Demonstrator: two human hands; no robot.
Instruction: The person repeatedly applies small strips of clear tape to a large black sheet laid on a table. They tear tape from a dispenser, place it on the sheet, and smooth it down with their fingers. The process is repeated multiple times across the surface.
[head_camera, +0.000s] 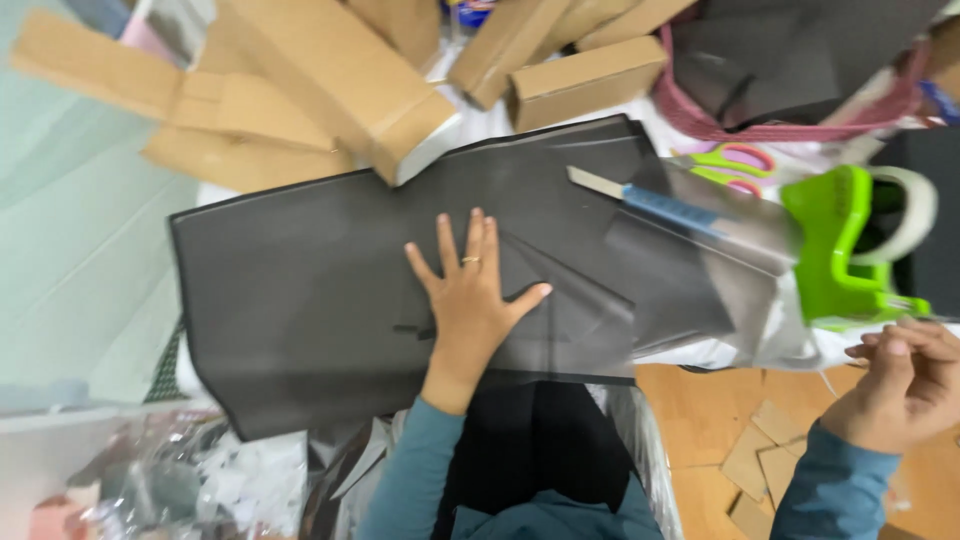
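Observation:
My left hand (470, 290) lies flat, fingers spread, on a large dark grey sheet (300, 290) that covers the work surface; a ring shows on one finger. Smaller dark sheets (670, 280) overlap to its right. My right hand (905, 375) is at the right edge, fingers curled together just below a green tape dispenser (835, 245) with a roll of tape (915, 215); whether it pinches something is unclear. A blue utility knife (645, 200) with its blade out lies on the sheets, beyond both hands.
Several brown cardboard boxes (580, 80) and flat cardboard pieces (250, 110) are piled at the back. Green-handled scissors (735, 165) lie by the knife. Cardboard scraps (760, 460) lie on the orange floor at lower right. Crumpled plastic wrap (180, 480) sits at lower left.

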